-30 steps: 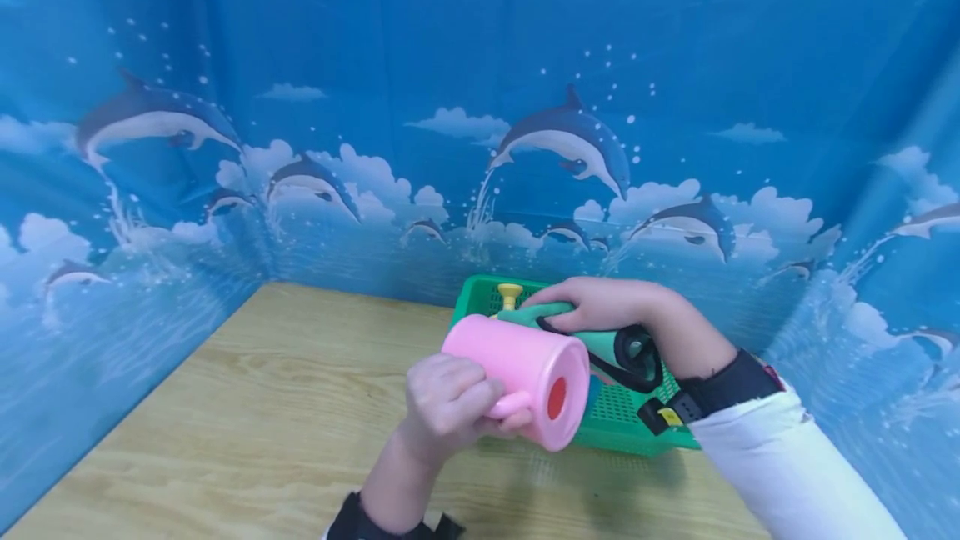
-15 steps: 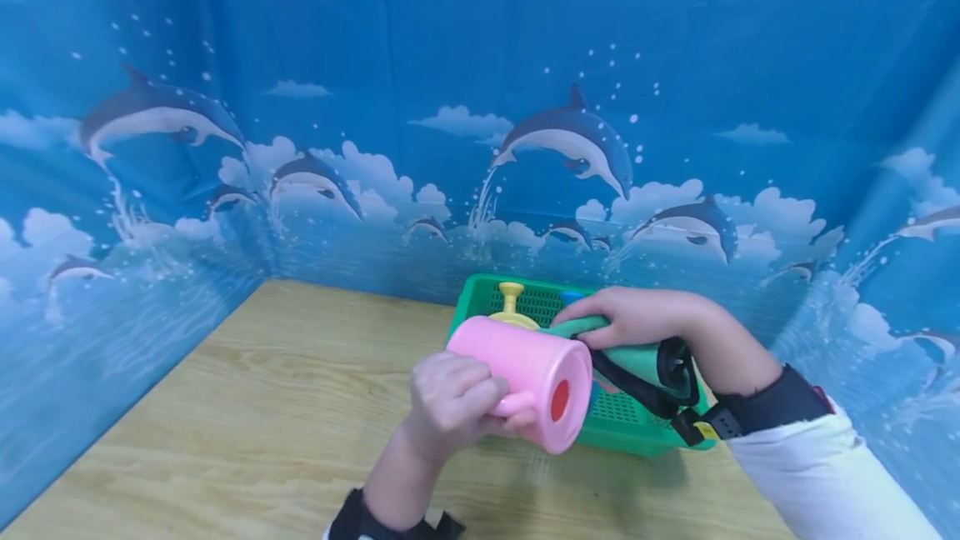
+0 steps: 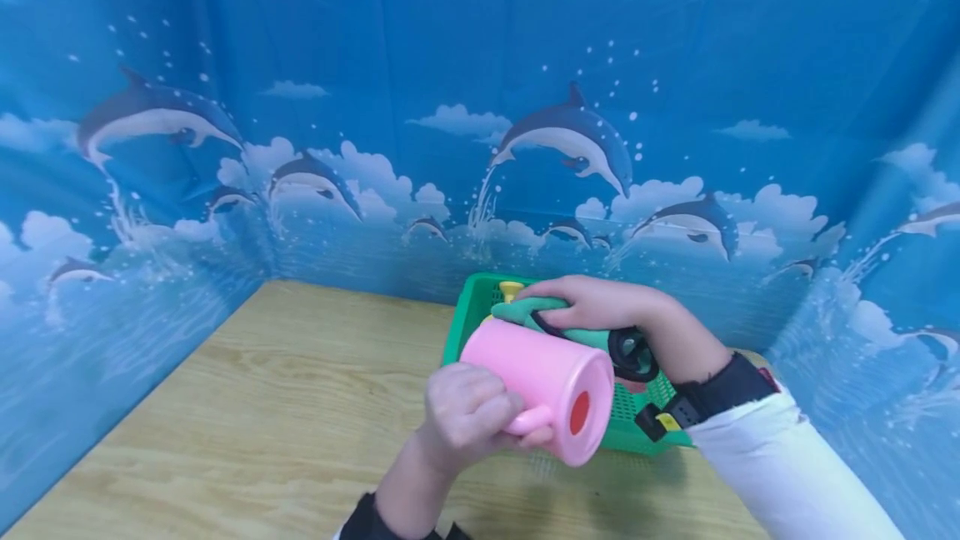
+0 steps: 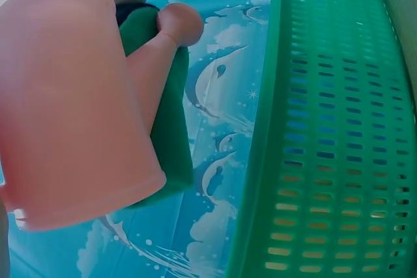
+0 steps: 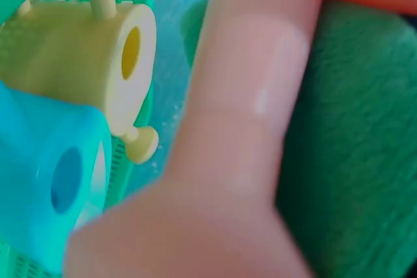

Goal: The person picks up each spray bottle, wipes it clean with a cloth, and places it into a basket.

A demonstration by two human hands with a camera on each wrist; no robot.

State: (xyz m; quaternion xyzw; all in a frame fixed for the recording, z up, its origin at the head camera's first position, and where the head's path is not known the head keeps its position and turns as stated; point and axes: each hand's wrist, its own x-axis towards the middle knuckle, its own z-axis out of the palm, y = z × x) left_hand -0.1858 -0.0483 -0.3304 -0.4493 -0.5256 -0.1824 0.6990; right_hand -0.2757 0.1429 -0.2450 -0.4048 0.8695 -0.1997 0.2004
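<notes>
My left hand (image 3: 468, 411) grips the handle of a pink toy watering can (image 3: 528, 365), tipped on its side with its round-holed end turned toward me. My right hand (image 3: 600, 302) holds a green cloth (image 3: 528, 308) with black edging against the can's far side, thumb and fingers around the fabric. In the left wrist view, the can's spout (image 4: 156, 73) sticks out with the cloth behind it. A finger and the cloth's fuzzy surface (image 5: 352, 154) fill much of the right wrist view.
Under and behind the can, a green perforated basket (image 3: 637, 442) stands on the wooden table (image 3: 300, 407). It contains a yellow watering can (image 5: 71, 63) and a blue one (image 5: 32, 174). A dolphin-print backdrop (image 3: 420, 90) encloses the table's back and sides.
The pink can and left hand have shifted slightly right and down. The right hand with the cloth slid right, then came back left along the can.
</notes>
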